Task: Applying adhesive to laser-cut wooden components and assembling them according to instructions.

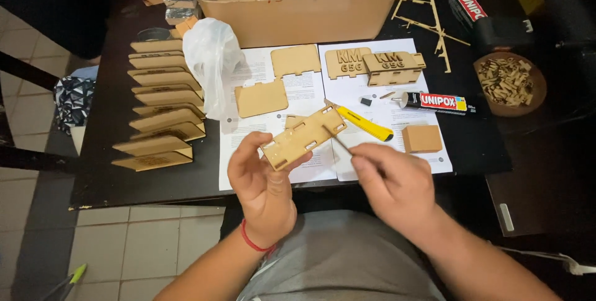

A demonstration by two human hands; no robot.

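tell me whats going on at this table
A person sits at a dark table holding a flat slotted wooden piece in the left hand. The right hand pinches a thin stick with its tip against that piece. Behind lie a yellow utility knife, a glue tube, paper sheets, an assembled wooden box and a row of stacked wooden pieces.

Bright overhead light, dim edges, sharp focus.
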